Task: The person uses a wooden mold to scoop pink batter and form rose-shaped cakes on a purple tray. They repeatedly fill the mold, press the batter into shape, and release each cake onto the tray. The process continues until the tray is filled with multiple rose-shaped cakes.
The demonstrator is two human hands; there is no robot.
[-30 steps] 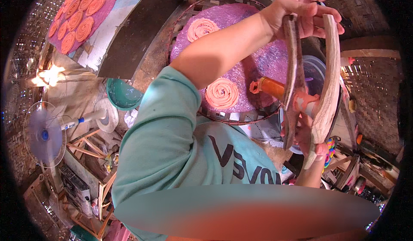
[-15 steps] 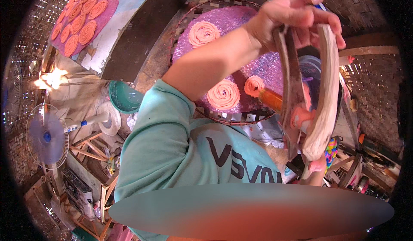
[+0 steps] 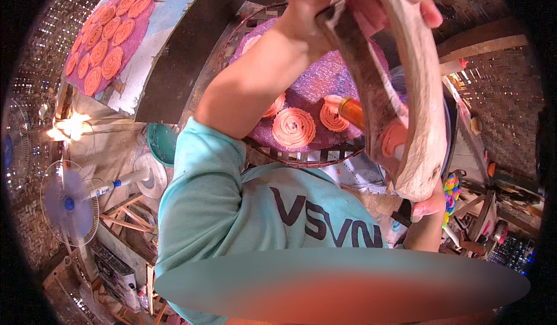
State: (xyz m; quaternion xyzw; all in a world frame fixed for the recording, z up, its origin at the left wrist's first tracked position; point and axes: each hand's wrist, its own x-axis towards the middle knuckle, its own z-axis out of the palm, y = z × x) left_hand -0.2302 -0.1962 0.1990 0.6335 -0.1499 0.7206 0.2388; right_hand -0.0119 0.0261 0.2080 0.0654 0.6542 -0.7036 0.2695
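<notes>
My left hand [image 3: 319,3] is raised at the top, its fingers closed round the upper ends of a wooden lever press [image 3: 420,87] with two long bars. Below, my right hand [image 3: 428,207] closes round the press's lower end, partly hidden by the wood. Pink-orange dough [image 3: 395,138] shows between the bars. From the press an orange-brown tube [image 3: 351,113] points left, with dough leaving its mouth onto a small coil [image 3: 333,118]. This coil lies on a shiny purple sheet [image 3: 331,78]. Beside it sits a larger dough spiral [image 3: 293,127]; my left forearm partly covers others.
A round woven basket [image 3: 313,161] holds the purple sheet. At the upper left, a second purple sheet [image 3: 138,30] carries several dough spirals. A teal basin [image 3: 161,144] and a standing fan [image 3: 69,202] are on the left. Woven walls [image 3: 499,116] rise at the right.
Both hands and the press have shifted left and upward in view, with the press leaning more. The small coil under the tube has grown, and the forearm now covers more of the upper spiral.
</notes>
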